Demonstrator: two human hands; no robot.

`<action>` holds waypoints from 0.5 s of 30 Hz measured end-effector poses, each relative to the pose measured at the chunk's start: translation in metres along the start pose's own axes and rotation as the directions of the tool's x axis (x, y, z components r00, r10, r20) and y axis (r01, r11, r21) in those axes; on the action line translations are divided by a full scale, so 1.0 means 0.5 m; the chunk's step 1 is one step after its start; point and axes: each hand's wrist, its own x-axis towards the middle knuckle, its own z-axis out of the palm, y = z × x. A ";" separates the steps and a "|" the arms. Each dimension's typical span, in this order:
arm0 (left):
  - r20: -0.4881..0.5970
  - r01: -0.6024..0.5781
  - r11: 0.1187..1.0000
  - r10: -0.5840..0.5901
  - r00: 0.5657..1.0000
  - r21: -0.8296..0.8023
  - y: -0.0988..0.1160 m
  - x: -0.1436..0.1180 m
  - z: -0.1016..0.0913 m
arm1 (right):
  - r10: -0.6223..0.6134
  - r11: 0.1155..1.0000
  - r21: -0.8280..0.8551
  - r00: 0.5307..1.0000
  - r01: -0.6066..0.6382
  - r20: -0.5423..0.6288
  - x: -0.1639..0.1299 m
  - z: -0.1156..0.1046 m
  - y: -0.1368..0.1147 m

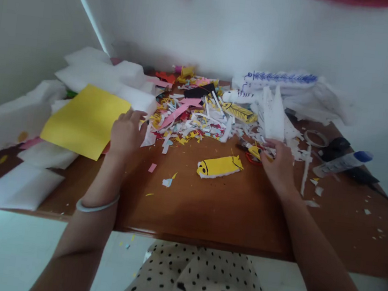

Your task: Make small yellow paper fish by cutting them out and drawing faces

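Observation:
My left hand [127,133] is over the right edge of a yellow paper sheet [84,120], its fingers partly spread beside the heap of scraps. No object shows between its thumb and fingers. My right hand [279,164] rests at the right, thumb and fingers apart, next to a small yellow-and-red tool [254,151] whose kind is unclear. Its fingertips are close to the lower end of a white strip [273,115]. Between the hands lies a yellow paper fish [220,166] with black-drawn eye and lines and a white underside.
Paper scraps [197,122] pile at the back middle. Another yellow striped piece [239,112] lies among them. White foam sheets [97,70] stack at the left. To the right are a tape roll [316,138], a clear tube with a blue cap [342,164] and black items. Walls border the table.

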 end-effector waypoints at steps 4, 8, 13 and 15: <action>0.239 -0.064 0.982 0.020 0.971 0.179 -0.030 -0.011 -0.001 | -0.004 0.999 0.049 1.000 0.003 0.014 -0.001 0.005 0.000; 0.260 -0.025 0.972 -0.038 0.965 0.234 -0.031 -0.002 -0.004 | -0.024 0.996 0.085 1.000 0.023 0.011 0.001 0.001 -0.005; -0.242 0.229 0.963 -0.190 0.952 0.145 0.014 -0.007 -0.046 | -0.035 0.985 0.166 0.998 0.042 -0.045 -0.001 -0.011 -0.014; -0.332 0.248 0.966 -0.208 0.920 0.080 0.039 -0.015 -0.055 | -0.037 0.973 0.226 0.998 0.046 -0.045 -0.006 -0.016 -0.032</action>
